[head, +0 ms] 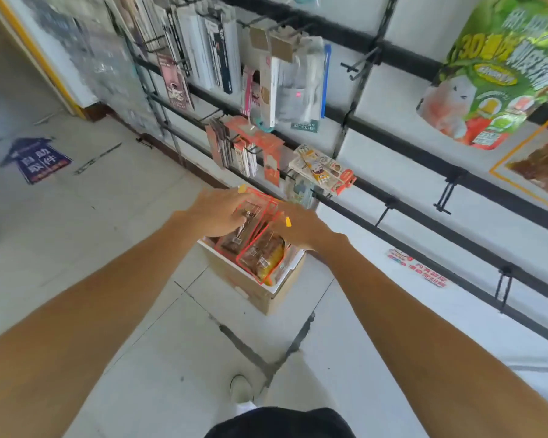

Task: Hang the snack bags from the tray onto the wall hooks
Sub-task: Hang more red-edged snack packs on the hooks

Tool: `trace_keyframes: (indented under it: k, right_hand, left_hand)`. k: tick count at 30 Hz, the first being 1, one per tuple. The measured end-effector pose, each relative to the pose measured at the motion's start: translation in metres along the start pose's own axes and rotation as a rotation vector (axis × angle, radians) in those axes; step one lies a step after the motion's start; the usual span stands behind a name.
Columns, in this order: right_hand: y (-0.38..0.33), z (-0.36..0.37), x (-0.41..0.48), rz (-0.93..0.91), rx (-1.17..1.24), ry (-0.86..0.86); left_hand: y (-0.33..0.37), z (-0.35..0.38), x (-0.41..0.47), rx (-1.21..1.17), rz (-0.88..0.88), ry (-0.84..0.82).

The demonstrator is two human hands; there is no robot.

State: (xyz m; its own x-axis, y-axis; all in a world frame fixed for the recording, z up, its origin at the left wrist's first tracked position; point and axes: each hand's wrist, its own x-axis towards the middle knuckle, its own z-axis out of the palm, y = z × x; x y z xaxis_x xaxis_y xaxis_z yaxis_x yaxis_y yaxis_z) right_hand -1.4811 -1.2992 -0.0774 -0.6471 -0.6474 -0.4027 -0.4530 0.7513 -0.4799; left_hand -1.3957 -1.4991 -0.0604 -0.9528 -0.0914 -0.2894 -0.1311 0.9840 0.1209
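Above the brown cardboard tray, the left hand grips red-edged clear snack bags tops-up, seemingly for the black wall hooks; the right hand, behind them, hides its grip.

I get a bright, even feed, like daylight; I cannot tell its source. The white wall and floor tiles look washed out, and shadows are faint and soft. The wide lens bows the black rails and stretches everything near the corners. Hanging packets at upper left smear into blur. The snack bags mid-frame read sharpest, though still soft.
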Motion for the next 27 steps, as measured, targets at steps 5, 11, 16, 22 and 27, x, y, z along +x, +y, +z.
trace_keyframes:
  k: [5,11,16,22,27]
  right_hand:
    - [0.001,0.024,0.059,0.084,0.093,-0.202]
    - [0.012,0.006,0.158,0.084,0.057,-0.232]
    - [0.012,0.018,0.196,0.146,0.113,-0.269]
    - [0.019,0.061,0.219,0.250,0.280,-0.258]
    - [0.015,0.102,0.241,0.423,0.461,-0.222]
  left_hand:
    - [-0.049,0.036,0.043,-0.231,-0.050,-0.051]
    - [-0.089,0.035,0.098,-0.182,-0.054,-0.134]
    - [-0.112,0.061,0.130,-0.312,-0.138,-0.193]
    - [-0.145,0.096,0.154,-0.397,-0.114,-0.313]
    - [-0.186,0.125,0.182,-0.379,-0.054,-0.429]
